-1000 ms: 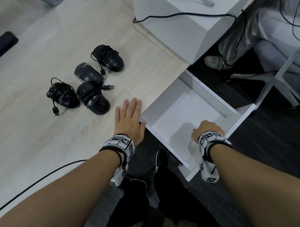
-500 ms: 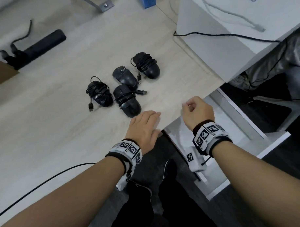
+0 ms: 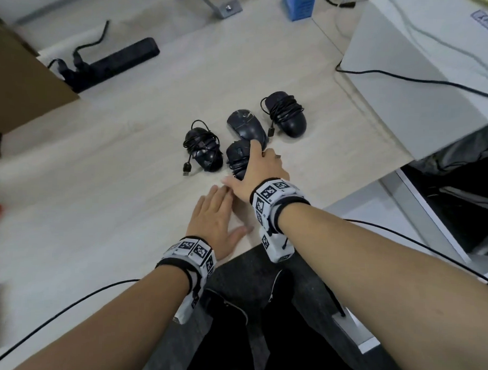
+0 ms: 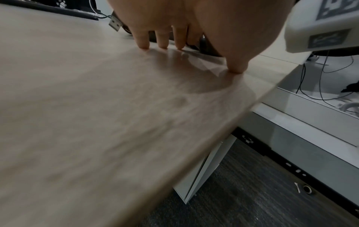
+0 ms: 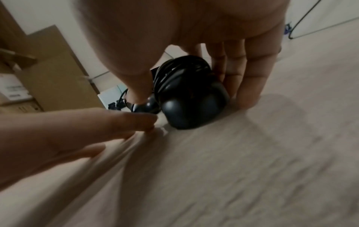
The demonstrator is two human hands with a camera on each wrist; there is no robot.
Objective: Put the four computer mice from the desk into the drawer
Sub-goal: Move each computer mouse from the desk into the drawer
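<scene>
Four black mice lie together on the pale wooden desk [image 3: 99,179]. Three have their cables wound round them: the left mouse [image 3: 202,151], the far right mouse [image 3: 288,115] and the nearest mouse [image 3: 235,159] [image 5: 194,98]. The middle mouse [image 3: 246,126] shows no cable. My right hand [image 3: 258,168] [image 5: 186,92] arches over the nearest mouse, thumb down its left side and fingers [image 5: 246,73] against its right side; the mouse sits on the desk. My left hand [image 3: 216,220] [image 4: 190,58] lies flat on the desk just behind. The open white drawer [image 3: 435,219] is to the right, below the desk edge.
A black power strip [image 3: 117,60] and a cardboard box [image 3: 25,74] stand at the back left. A blue carton [image 3: 299,4] is at the back. A white cabinet [image 3: 424,66] with a black cable rises on the right. Another cable [image 3: 67,303] crosses the near desk edge.
My right hand left the drawer, came up over the desk edge and moved left onto the nearest mouse. My left hand has stayed flat on the desk near the front edge.
</scene>
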